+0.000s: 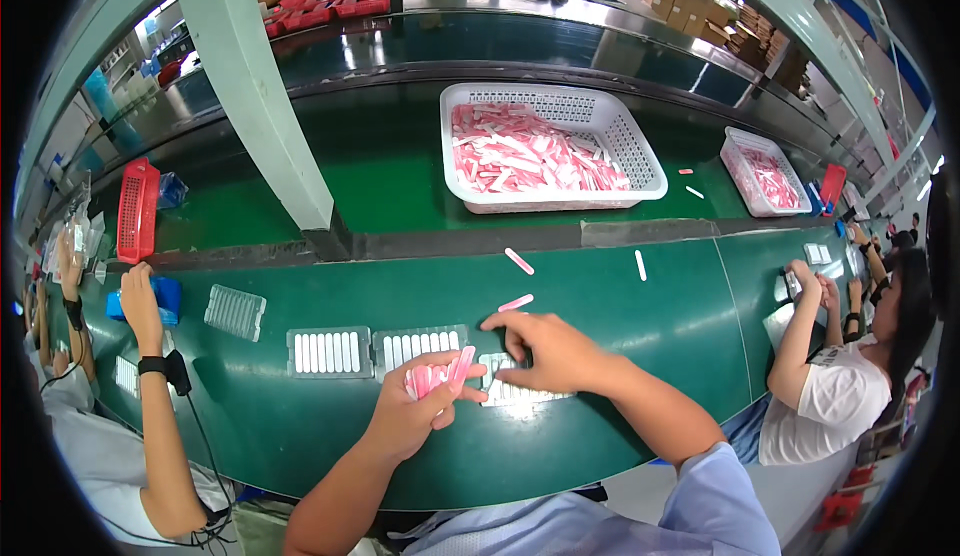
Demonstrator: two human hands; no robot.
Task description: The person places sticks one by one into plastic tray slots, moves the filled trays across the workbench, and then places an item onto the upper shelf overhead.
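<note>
Strips point(424, 382) bunched in the left hand point(402, 420) may spill if its grip slackens; right hand point(545, 350), whether holding one unclear, could brush the tray point(548, 396) beneath askew

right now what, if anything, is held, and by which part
Left hand: several pink-and-white strips, ends jutting out, gripped part hidden. Right hand: nothing visibly held.

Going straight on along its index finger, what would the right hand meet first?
The right hand would probably meet the middle tray of white strips, or pass above; depth is unclear.
</note>
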